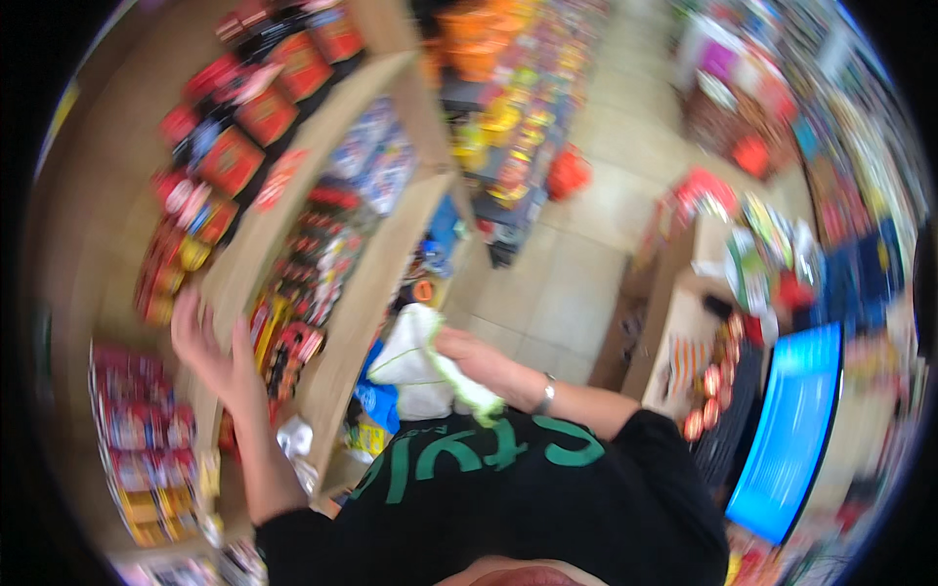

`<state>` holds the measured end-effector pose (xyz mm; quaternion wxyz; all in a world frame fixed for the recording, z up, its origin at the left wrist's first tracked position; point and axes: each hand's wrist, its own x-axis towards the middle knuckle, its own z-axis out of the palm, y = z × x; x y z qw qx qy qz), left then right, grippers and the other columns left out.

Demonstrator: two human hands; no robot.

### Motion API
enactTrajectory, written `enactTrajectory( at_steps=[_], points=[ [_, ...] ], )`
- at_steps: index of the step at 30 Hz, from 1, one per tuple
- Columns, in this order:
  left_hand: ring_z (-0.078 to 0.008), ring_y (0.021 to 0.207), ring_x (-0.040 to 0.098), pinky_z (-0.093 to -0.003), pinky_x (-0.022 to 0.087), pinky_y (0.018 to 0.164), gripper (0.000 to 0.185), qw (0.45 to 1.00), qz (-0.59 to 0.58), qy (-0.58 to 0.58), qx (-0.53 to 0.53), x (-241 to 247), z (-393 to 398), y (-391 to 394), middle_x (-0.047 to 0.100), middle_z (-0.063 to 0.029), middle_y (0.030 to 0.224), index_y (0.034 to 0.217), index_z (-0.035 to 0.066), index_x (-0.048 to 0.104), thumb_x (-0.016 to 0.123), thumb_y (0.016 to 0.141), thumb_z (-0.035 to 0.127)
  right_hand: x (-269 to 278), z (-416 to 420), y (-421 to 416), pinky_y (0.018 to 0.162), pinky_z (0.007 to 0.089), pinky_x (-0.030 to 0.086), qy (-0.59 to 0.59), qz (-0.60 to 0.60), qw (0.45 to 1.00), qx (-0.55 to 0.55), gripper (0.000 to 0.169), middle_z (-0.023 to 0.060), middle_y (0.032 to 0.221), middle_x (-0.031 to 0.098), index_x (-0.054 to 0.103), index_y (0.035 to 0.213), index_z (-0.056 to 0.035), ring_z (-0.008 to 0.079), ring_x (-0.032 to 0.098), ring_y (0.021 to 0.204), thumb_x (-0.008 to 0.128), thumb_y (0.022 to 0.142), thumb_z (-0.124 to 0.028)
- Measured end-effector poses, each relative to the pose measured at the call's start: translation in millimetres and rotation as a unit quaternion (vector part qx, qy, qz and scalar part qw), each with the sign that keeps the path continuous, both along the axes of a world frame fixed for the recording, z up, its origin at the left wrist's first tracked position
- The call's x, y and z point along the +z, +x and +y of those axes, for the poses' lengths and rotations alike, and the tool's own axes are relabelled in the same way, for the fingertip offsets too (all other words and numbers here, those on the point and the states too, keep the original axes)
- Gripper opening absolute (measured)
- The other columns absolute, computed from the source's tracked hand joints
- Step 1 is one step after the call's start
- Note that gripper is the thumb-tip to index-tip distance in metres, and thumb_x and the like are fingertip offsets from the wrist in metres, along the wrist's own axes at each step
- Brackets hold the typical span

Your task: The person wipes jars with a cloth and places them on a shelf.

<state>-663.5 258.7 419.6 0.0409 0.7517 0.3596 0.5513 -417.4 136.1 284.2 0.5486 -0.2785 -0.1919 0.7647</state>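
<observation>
My right hand (465,355) grips a white cloth (414,359) with light green edging. The cloth hangs in loose folds in front of my black T-shirt (513,498), beside the lower shelf. At the front edge of the wooden shelf unit (253,249), my left hand (216,359) is raised with its fingers apart and nothing in it. Its fingertips are close to red and yellow packs (165,282) on the top board; whether they touch the wood cannot be made out. Red boxes (231,161) stand in a row farther along that board.
Small packets (322,271) fill the shelf below. A display rack (513,132) of colourful goods stands beyond, with an orange-red bag (568,172) at its side on the tiled floor (564,282). To my right are a wooden counter (659,344), a keyboard (722,417) and a lit monitor (788,432).
</observation>
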Motion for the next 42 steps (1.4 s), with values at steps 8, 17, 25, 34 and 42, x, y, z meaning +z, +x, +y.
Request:
enactTrajectory(
  at_steps=[8,17,25,34,42],
  points=[
    [-0.0239,0.118,0.052,-0.0372,0.041,0.101,0.047,0.807,-0.034,-0.448,-0.383,-95.4,-7.9,93.8,0.054,-0.0143,0.125,0.129,0.0,0.046,0.053,0.098,0.034,0.7,-17.5,14.5,0.076,0.0295,0.052,0.021,0.107,0.987,-0.116,0.03,0.002,0.105,0.064,0.054,0.119,-0.0071,0.0122,0.063,0.09,0.052,0.098,-0.029],
    [-0.0161,0.098,0.06,-0.0297,0.047,0.086,0.031,0.478,0.022,-0.715,-0.509,-145.4,-22.5,210.1,0.063,-0.0048,0.108,0.119,0.004,0.053,0.062,0.091,0.013,-21.3,-84.2,43.6,0.088,0.0314,0.049,0.008,0.122,0.911,-0.394,0.042,0.0053,0.116,0.061,0.052,0.127,-0.0036,0.0162,0.06,0.102,0.046,0.1,-0.035],
    [-0.0143,0.097,0.059,-0.0262,0.047,0.086,0.019,0.398,0.23,-0.649,-0.606,-232.8,-94.1,333.4,0.062,-0.0044,0.103,0.112,0.003,0.055,0.055,0.094,0.008,-33.4,-166.7,47.7,0.078,0.03,0.05,0.126,0.204,0.788,-0.567,0.031,0.0033,0.102,0.06,0.053,0.117,-0.0123,0.0175,0.059,0.088,0.047,0.1,-0.037],
    [-0.0157,0.103,0.052,-0.0296,0.045,0.091,0.047,0.359,0.362,-0.547,-0.665,-349.6,-239.4,412.4,0.053,-0.0061,0.111,0.123,0.006,0.051,0.072,0.081,0.009,-45.2,-276.6,21.3,0.091,0.0359,0.05,0.016,0.147,0.544,-0.826,0.031,0.0073,0.113,0.06,0.052,0.121,-0.0079,0.0215,0.06,0.103,0.049,0.099,-0.03],
    [-0.0253,0.114,0.049,-0.0373,0.042,0.097,0.082,0.432,0.344,-0.414,-0.724,-428.3,-373.2,453.7,0.049,-0.0145,0.125,0.132,0.0,0.038,0.085,0.069,0.023,-95.5,-346.3,-37.0,0.107,0.0382,0.038,0.103,0.066,0.436,-0.892,0.04,0.008,0.129,0.053,0.044,0.134,-0.01,0.023,0.051,0.12,0.036,0.103,-0.034]
  ],
)
